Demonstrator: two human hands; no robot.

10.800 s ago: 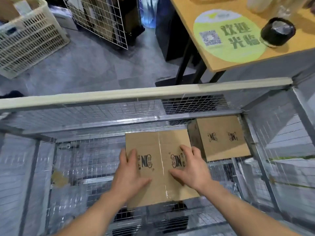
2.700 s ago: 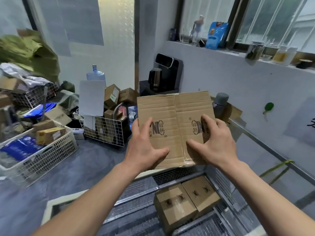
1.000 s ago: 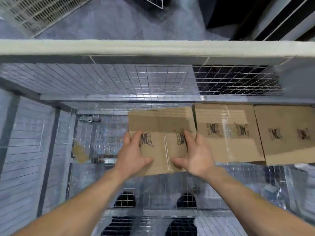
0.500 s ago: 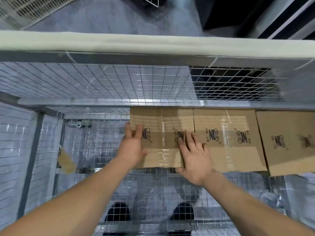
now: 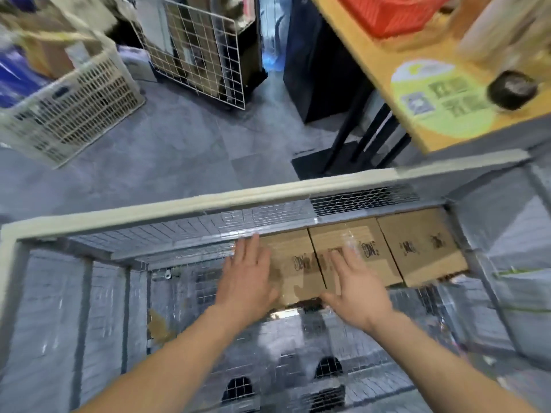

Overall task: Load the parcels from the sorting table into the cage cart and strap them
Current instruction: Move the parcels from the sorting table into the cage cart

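Parcels in the cage cart (image 5: 190, 204): three brown cardboard boxes in a row against the far mesh wall, side by side and touching, printed logos facing up. Leftmost box (image 5: 293, 263), middle box (image 5: 351, 248) with glossy clear tape across its top, rightmost box (image 5: 417, 245) in the far right corner of the cart.

Left hand (image 5: 246, 278) flat, fingers spread and straight, over the left edge of the leftmost box; fingertips reach toward the mesh wall. Grasping nothing. Whether the palm rests on the cardboard or hangs just above it cannot be told through the motion blur.

Right hand (image 5: 354, 289) likewise flat and spread, over the seam between the leftmost and middle boxes, thumb at the near edge. Nothing clasped.

Both forearms reach down into the cart from the near side. Cart floor is wire mesh; the left part holds no boxes. A small brown scrap (image 5: 158, 326) shows at the mesh on the left.

Outside the cart: pale padded top rail, grey tiled floor, a white plastic crate (image 5: 74, 105) at the left, a wire basket (image 5: 196, 52) behind it. At the right, a wooden table (image 5: 369, 55) with a round green sticker (image 5: 441, 99), a black tape roll (image 5: 511, 89) and a red basket (image 5: 393, 13).
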